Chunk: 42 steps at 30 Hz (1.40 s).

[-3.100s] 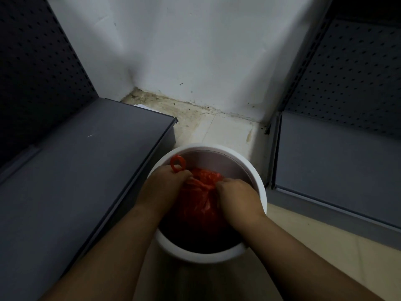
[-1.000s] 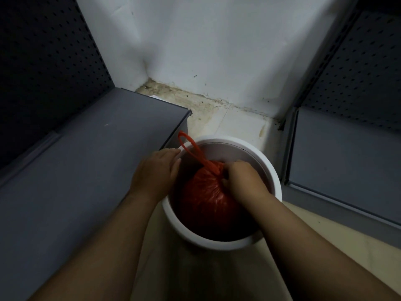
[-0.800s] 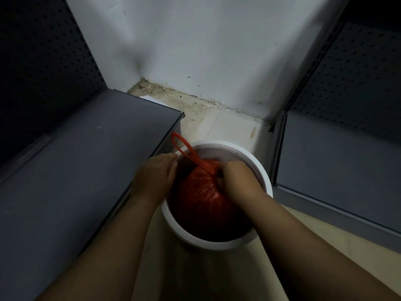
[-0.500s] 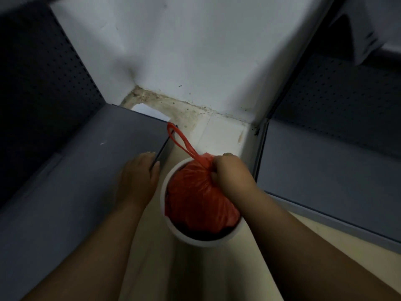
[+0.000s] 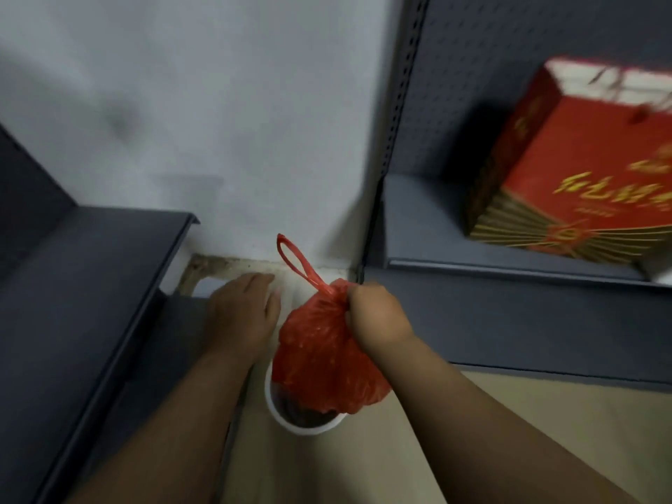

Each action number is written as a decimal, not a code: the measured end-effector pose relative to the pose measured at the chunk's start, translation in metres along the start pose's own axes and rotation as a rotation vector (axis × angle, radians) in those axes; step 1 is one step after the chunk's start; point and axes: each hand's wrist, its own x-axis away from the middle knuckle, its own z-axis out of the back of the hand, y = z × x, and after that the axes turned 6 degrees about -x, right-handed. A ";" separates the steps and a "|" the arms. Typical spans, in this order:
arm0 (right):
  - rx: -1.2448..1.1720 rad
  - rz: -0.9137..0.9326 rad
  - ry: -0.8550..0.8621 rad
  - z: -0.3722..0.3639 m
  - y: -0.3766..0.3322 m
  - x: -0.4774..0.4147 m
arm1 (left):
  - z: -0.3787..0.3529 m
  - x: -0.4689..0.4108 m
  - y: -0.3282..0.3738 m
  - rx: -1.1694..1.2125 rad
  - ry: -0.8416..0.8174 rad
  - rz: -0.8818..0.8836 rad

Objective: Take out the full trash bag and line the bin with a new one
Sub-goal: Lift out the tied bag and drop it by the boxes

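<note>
A full red trash bag [image 5: 323, 361] hangs above the round white bin [image 5: 307, 425], its bottom still over the bin's mouth. My right hand [image 5: 376, 316] is shut on the bag's gathered neck, and a red drawstring loop [image 5: 292, 261] sticks up to the left of it. My left hand [image 5: 245, 314] hovers flat with its fingers out, just left of the bag and holding nothing. The bin stands on the floor in a corner between two shelf units; most of its inside is hidden by the bag.
A dark grey shelf [image 5: 91, 303] runs along the left and another grey shelf [image 5: 509, 263] along the right, with perforated back panels. A red gift bag with gold lettering [image 5: 582, 165] stands on the right shelf. The white wall [image 5: 218, 121] is behind.
My right hand has lifted the red bag up out of the bin. My left hand has come off the bin's rim and risen beside it. The view has tilted up, revealing the gift bag.
</note>
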 end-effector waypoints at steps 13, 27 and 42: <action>-0.030 -0.633 0.324 0.117 0.040 0.223 | 0.108 0.019 0.186 0.054 -0.042 -0.695; -0.248 -1.396 0.770 0.120 0.108 0.589 | 0.165 0.279 0.450 0.365 -0.132 -1.479; -0.235 -1.991 1.109 -0.047 0.048 1.027 | 0.278 0.744 0.542 0.604 -0.224 -2.126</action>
